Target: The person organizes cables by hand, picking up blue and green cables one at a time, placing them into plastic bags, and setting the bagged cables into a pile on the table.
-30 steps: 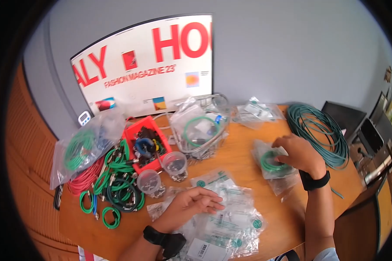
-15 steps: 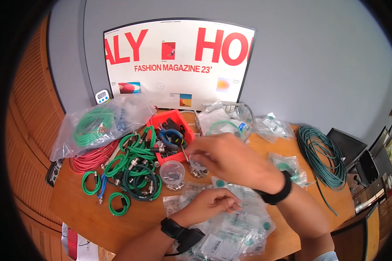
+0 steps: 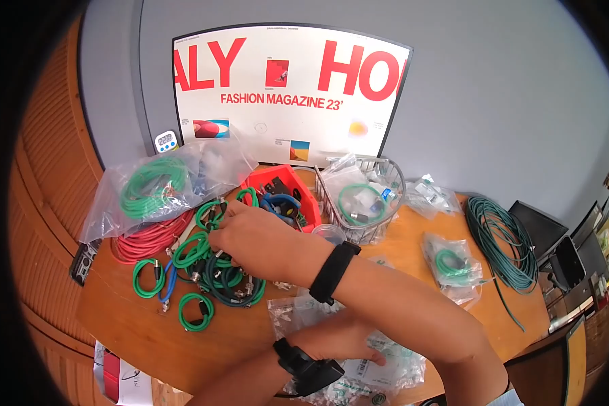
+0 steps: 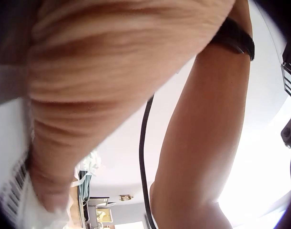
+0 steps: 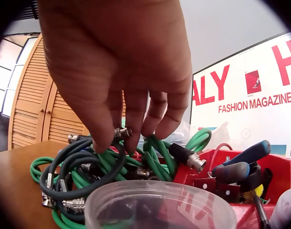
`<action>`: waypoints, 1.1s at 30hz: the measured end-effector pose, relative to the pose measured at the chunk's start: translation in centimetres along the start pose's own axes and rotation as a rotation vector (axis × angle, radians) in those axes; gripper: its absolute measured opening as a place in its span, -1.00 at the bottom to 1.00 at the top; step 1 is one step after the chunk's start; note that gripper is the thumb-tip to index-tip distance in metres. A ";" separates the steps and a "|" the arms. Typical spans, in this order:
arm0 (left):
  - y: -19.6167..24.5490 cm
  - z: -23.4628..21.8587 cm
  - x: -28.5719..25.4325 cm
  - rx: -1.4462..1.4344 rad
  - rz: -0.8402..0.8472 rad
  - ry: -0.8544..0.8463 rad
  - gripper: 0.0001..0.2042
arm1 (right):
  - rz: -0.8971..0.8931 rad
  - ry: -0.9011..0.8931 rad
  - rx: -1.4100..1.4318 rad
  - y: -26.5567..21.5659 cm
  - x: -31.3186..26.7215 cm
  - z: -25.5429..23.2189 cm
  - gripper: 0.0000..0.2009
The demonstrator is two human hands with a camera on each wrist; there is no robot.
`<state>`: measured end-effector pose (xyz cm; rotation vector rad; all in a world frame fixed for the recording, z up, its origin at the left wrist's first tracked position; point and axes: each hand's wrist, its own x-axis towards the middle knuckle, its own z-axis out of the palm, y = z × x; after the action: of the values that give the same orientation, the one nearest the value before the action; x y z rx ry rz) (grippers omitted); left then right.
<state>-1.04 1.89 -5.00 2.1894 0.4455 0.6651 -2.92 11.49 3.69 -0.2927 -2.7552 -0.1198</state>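
Note:
My right hand [image 3: 257, 240] reaches down into a pile of coiled green coaxial cables [image 3: 193, 254] with metal connectors. In the right wrist view its thumb and fingers close round a dark green coaxial cable [image 5: 81, 191] near a metal connector [image 5: 122, 133]. My left hand [image 3: 345, 338] rests low over clear plastic bags [image 3: 399, 365] with printed labels, its fingers partly hidden behind the right forearm. In the left wrist view its thumb [image 4: 52, 195] lies beside a barcode label [image 4: 12, 198].
Behind the pile stands a red bin [image 3: 308, 199] of tools, with a wire basket [image 3: 392, 213] to its right. A clear plastic cup [image 5: 159, 202] is close under the right wrist. Bagged green cable [image 3: 453, 267] and a large dark green cable coil [image 3: 497, 233] lie at the right.
My right hand has swept left from the bagged green cable, past the cups, to the cable pile. The left hand has stayed over the plastic bags. The view has turned left.

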 end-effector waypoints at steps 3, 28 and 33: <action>-1.4 0.8 -0.2 0.062 -0.038 -0.002 -0.32 | -0.003 0.034 -0.015 -0.5 -0.2 0.6 -0.74; -0.9 -0.7 0.8 -0.407 0.034 0.426 -0.44 | -0.384 -0.029 -0.436 -4.9 -0.5 0.4 -0.91; -4.7 1.2 0.1 0.145 -0.034 0.519 -0.35 | -0.283 -0.194 -0.207 -3.3 -1.1 -3.2 -0.93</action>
<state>-0.72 4.17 -9.34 2.1200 0.8152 1.2213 -1.54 7.69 6.13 0.0375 -2.9660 -0.4754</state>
